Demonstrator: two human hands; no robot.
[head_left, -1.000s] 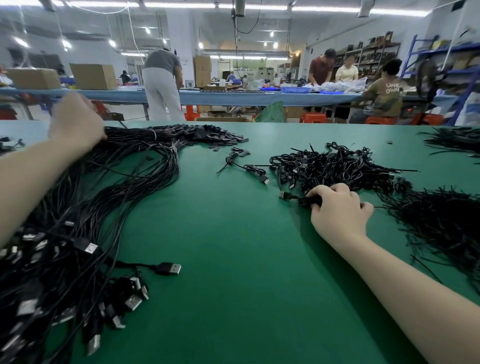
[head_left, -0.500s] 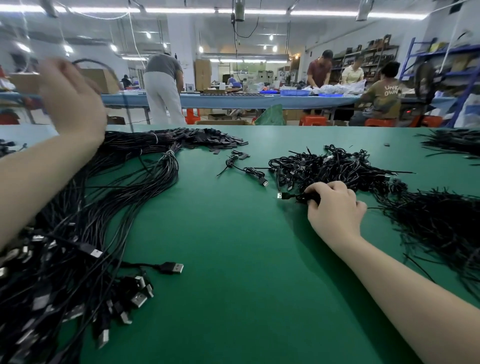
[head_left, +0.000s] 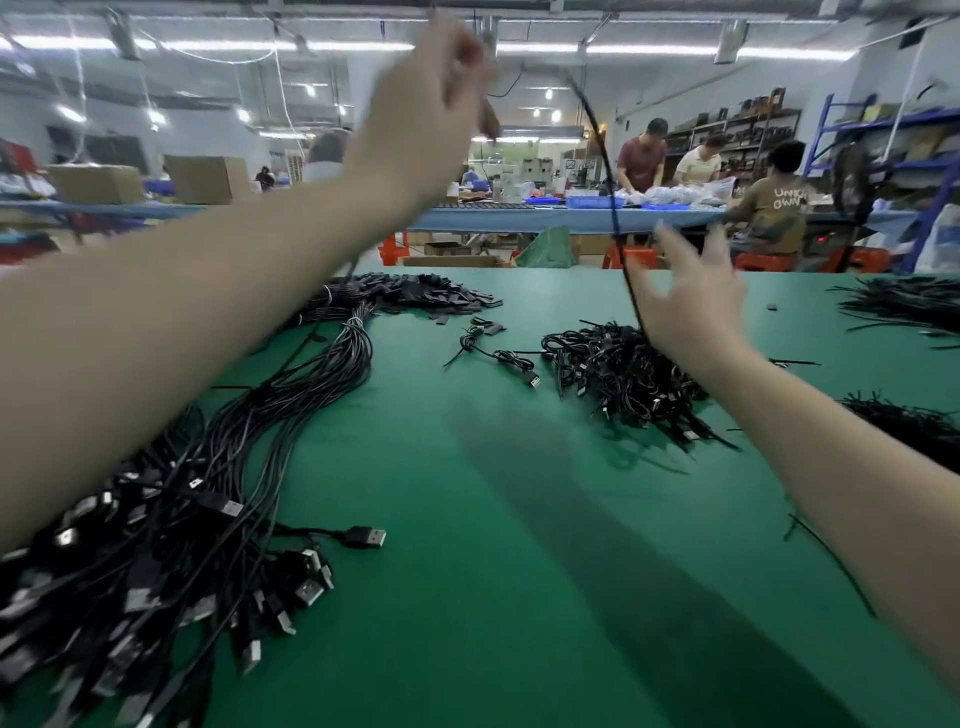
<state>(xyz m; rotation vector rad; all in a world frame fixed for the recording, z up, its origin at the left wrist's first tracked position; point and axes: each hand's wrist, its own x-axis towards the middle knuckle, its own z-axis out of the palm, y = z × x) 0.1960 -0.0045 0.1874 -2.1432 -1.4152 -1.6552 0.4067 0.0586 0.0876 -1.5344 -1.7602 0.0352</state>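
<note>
My left hand (head_left: 426, 104) is raised high above the green table (head_left: 519, 519), its fingers curled and pinching a single black cable (head_left: 605, 156). The cable arcs right from that hand and drops to my right hand (head_left: 685, 306). That hand hovers over a pile of coiled black cables (head_left: 618, 374) with its fingers spread, and the cable runs along its thumb side. Both hands are blurred by motion. A long bundle of black USB cables (head_left: 197, 509) lies on the left under my left forearm, plugs towards me.
One coiled cable (head_left: 498, 358) and a loose USB plug (head_left: 366, 536) lie mid-table. Heaps of thin black ties (head_left: 914, 426) sit at the right, more at the far right edge (head_left: 904, 304). Behind, people work at a blue table (head_left: 545, 218).
My left hand rose from the bundle and swung up to the right, drawing one cable out. My right hand let go of the coiled cable on the pile, lifted and opened.
</note>
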